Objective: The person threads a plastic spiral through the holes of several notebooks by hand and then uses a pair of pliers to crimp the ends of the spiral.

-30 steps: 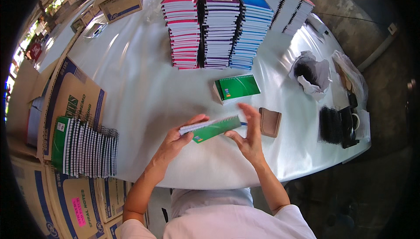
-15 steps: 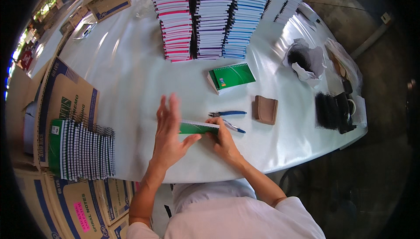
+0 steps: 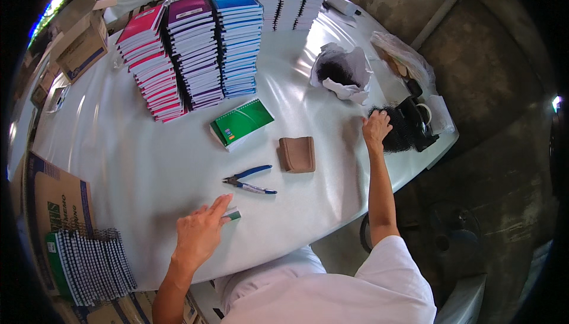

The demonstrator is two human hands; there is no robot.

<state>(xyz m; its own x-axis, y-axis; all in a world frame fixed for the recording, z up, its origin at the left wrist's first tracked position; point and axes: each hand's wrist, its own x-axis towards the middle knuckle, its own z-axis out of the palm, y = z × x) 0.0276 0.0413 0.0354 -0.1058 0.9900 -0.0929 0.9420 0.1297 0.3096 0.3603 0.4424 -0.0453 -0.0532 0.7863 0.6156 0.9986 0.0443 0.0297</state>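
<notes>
My left hand [image 3: 201, 229] is closed on a small green notepad [image 3: 235, 215] near the table's front edge. It hides most of the pad. My right hand [image 3: 376, 128] is stretched out to the right, fingers bent at the left edge of a pile of black spiral coils [image 3: 398, 136]; its fingertips are partly hidden among them. Blue-handled pliers [image 3: 252, 171] lie just beyond the left hand, with a slim blue-and-white pen [image 3: 256, 189] beside them. Farther off are a brown block-like object [image 3: 297, 154] and a small stack of green notepads [image 3: 243, 122].
Tall stacks of pink [image 3: 155, 69], purple [image 3: 194, 51] and blue [image 3: 239, 42] notebooks stand at the back. Green coil-bound notebooks [image 3: 92, 267] lean by a carton [image 3: 58, 196] at left. Crumpled paper [image 3: 349, 90] holding black coils and a plastic bag [image 3: 406, 57] are at right.
My right hand has let go of the green notepad and moved right to the black coils. The left hand has closed over the pad. The view has swung right.
</notes>
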